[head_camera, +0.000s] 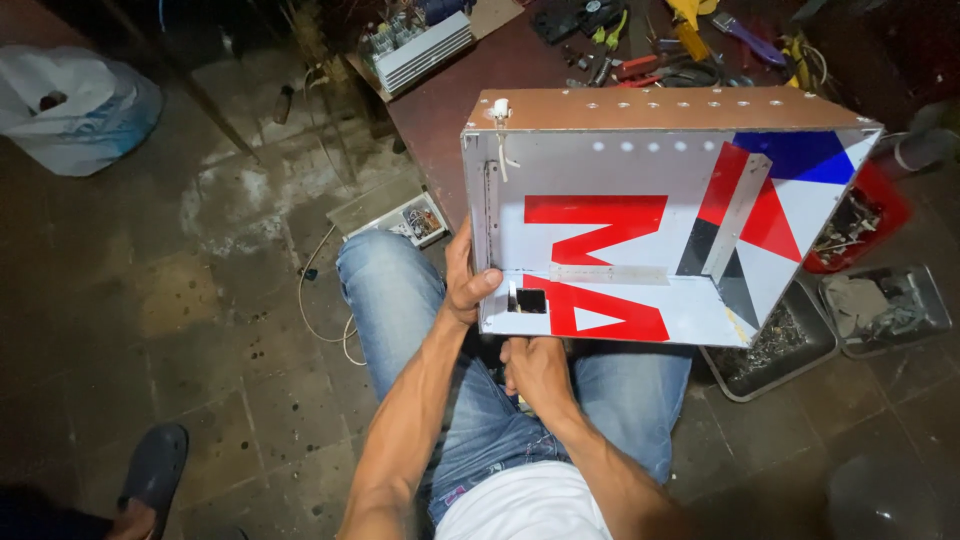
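white metal box (640, 240) rests on his knees against the table (440, 100); left hand (468, 285) clamped on its edge, right hand (535, 370) under the bottom, seemingly closed on something; steadying it, next needs firm support
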